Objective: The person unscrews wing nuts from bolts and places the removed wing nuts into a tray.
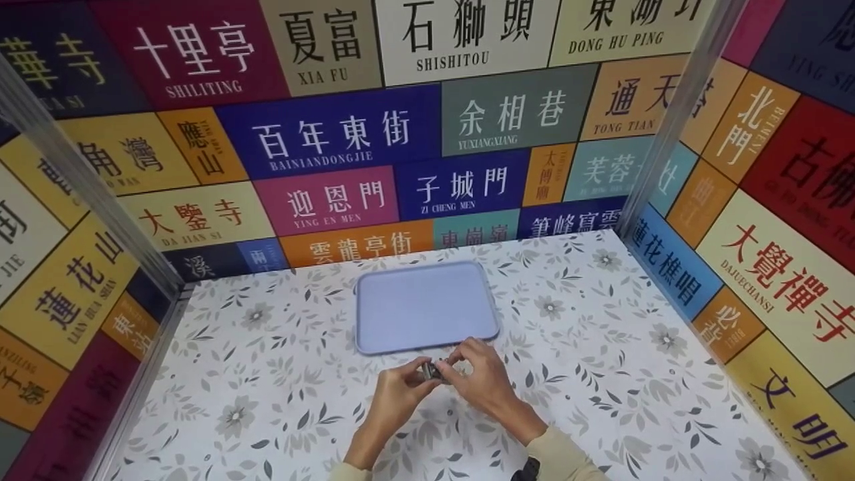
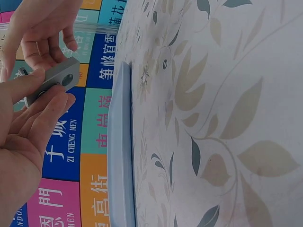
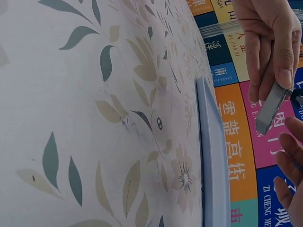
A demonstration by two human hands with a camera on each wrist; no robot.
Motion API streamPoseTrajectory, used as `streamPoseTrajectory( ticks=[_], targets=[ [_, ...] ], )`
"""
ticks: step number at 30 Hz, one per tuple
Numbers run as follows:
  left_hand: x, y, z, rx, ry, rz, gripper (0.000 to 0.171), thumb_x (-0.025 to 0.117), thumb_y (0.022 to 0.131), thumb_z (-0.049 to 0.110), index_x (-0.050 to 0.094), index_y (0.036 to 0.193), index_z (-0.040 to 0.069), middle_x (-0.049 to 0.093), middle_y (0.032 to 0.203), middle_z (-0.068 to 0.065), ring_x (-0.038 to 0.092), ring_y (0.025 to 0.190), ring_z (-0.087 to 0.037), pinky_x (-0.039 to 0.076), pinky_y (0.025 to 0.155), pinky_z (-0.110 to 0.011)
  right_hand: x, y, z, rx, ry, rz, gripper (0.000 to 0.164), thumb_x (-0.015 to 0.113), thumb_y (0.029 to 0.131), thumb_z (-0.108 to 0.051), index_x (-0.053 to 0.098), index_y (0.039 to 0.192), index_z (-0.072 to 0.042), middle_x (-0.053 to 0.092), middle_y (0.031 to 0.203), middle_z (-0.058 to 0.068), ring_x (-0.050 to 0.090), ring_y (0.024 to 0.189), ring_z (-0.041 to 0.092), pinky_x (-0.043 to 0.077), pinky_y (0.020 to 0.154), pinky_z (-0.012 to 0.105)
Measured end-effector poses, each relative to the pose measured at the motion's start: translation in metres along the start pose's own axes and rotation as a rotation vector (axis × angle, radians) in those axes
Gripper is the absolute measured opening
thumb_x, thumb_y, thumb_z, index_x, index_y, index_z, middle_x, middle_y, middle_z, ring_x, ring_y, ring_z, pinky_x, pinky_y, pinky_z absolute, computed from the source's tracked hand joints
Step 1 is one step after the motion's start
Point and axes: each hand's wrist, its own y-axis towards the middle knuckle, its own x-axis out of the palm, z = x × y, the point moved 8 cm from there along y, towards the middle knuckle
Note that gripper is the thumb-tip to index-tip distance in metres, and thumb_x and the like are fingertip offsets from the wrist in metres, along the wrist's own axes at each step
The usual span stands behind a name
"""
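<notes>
Over the table, near the tray's front edge, my left hand (image 1: 399, 394) pinches a small grey metal block (image 2: 58, 75) between thumb and fingers. A round hole shows near the block's end in the left wrist view. My right hand (image 1: 486, 379) meets the block from the other side, its fingers bent. A small dark screw (image 3: 296, 96) with what looks like a ridged surface sits at the block's edge, seemingly in the right hand's pinch. The right thumb and fingertips are partly cut off in the right wrist view.
A pale blue-lilac tray (image 1: 427, 307) lies flat just beyond the hands. A white table (image 1: 280, 407) with a leaf-and-flower print stands under everything. Colourful lettered panels (image 1: 327, 137) rise at the back and both sides, with clear strips at the corners.
</notes>
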Motion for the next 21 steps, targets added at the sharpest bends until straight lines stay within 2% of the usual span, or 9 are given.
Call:
streamPoseTrajectory(
  ticks=[4, 9, 13, 21],
  targets=[
    [0.0013, -0.0007, 0.0000, 0.007, -0.016, -0.015, 0.036, 0.078, 0.087, 0.015, 0.071, 0.117, -0.003, 0.078, 0.089, -0.015, 0.077, 0.082, -0.023, 0.060, 0.072, -0.021, 0.0040, 0.0002, -0.0022, -0.025, 0.055, -0.036, 0.011, 0.077, 0.086, -0.022, 0.067, 0.082, -0.020, 0.065, 0.086, -0.007, 0.059, 0.084, 0.011, 0.047, 0.079, 0.034],
    [0.0028, -0.0014, -0.0031, -0.042, -0.042, -0.040, 0.042, 0.077, 0.088, 0.017, 0.068, 0.122, -0.006, 0.078, 0.094, -0.016, 0.077, 0.087, -0.022, 0.060, 0.075, -0.022, 0.0066, -0.0003, -0.0029, -0.037, 0.099, -0.066, 0.007, 0.074, 0.088, -0.015, 0.069, 0.086, -0.019, 0.066, 0.090, -0.007, 0.060, 0.087, 0.012, 0.048, 0.081, 0.036],
    [0.0024, -0.0017, -0.0034, -0.059, -0.043, -0.035, 0.041, 0.078, 0.087, 0.017, 0.069, 0.121, -0.004, 0.078, 0.094, -0.016, 0.077, 0.087, -0.022, 0.060, 0.075, -0.020, 0.0072, -0.0002, -0.0043, -0.058, 0.114, -0.074, 0.012, 0.075, 0.085, -0.008, 0.069, 0.087, -0.019, 0.066, 0.091, -0.006, 0.060, 0.087, 0.012, 0.049, 0.081, 0.036],
    [0.0013, -0.0014, -0.0009, -0.033, -0.065, -0.025, 0.035, 0.078, 0.086, 0.016, 0.072, 0.117, -0.001, 0.078, 0.096, -0.016, 0.077, 0.087, -0.022, 0.059, 0.076, -0.019, 0.0070, 0.0002, -0.0062, -0.105, 0.144, -0.076, 0.023, 0.074, 0.077, 0.003, 0.070, 0.091, -0.016, 0.065, 0.094, -0.005, 0.060, 0.089, 0.013, 0.049, 0.081, 0.035]
  ],
)
